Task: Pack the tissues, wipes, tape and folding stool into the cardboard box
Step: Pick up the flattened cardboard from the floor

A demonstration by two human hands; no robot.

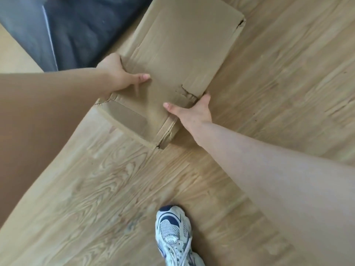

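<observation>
Cardboard box (178,60), flattened, was seen lying on the wooden floor (269,83) beside a dark sofa (76,29). Its near edges were gripped by the left hand (120,74) and right hand (194,111), thumbs on top. A white sneaker (172,235) was noted below.

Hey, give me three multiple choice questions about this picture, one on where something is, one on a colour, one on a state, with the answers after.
1. Where does the cardboard box lie?
A. On the wooden floor
B. On a shelf
C. On a chair

2. What colours is the shoe?
A. Red
B. White and navy
C. All black

3. What state is the box in?
A. Flattened
B. Standing open
C. Taped shut and full

Answers: 1 A, wood planks show all round it. 2 B, white mesh with navy panels. 3 A, it lies flat, the left hand and right hand gripping opposite edges.
</observation>
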